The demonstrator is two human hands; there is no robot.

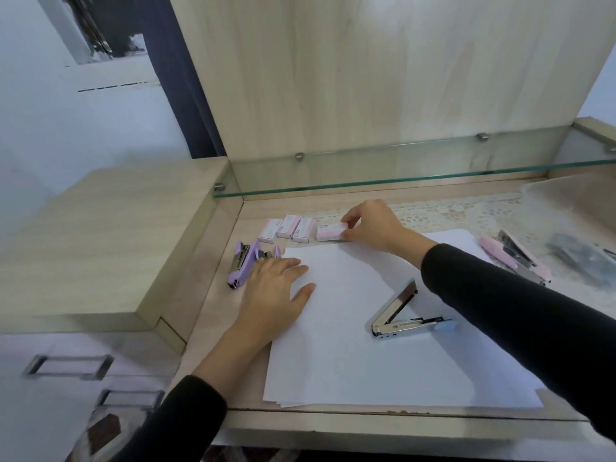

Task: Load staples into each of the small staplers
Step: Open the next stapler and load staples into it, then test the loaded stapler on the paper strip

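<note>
Silver stapler (405, 320) w/ pale blue tip lies on the white sheets (350, 361), hinged wide open in a V, top arm angled up & away. Two lilac staplers at L edge of the sheets: one (238, 265) lengthwise on the desk (213, 295), metal showing at its far end; the other (263, 253) just beside it, partly hidden. Pink stapler (513, 258) far R, opened, metal arm showing. 3 pink-white staple boxes (288, 226) side by side in a row behind the sheets. 4th box (330, 232) just R of them, pinched by right hand (373, 225).
</note>
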